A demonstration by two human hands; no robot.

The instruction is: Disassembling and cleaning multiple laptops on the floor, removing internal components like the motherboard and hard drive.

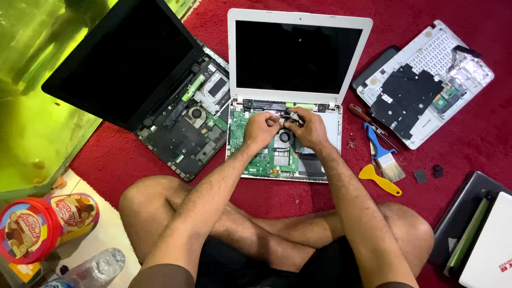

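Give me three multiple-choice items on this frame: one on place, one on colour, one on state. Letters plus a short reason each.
1. Where does the yellow pry tool lie?
A. On the red carpet, right of the white laptop
B. On the black laptop's screen
C. Inside the snack tub

2. What colour is the handle of the brush?
A. Green
B. Blue
C. Orange

3. What state is the white laptop in?
A. Lid shut
B. Keyboard cover fitted
C. Opened up, green board exposed, screen dark

Answers:
1 A: it rests on the carpet just below the brush.
2 B: the handle is blue, the bristles pale.
3 C: the left hand and right hand work over the bare board and fan, with the screen black.
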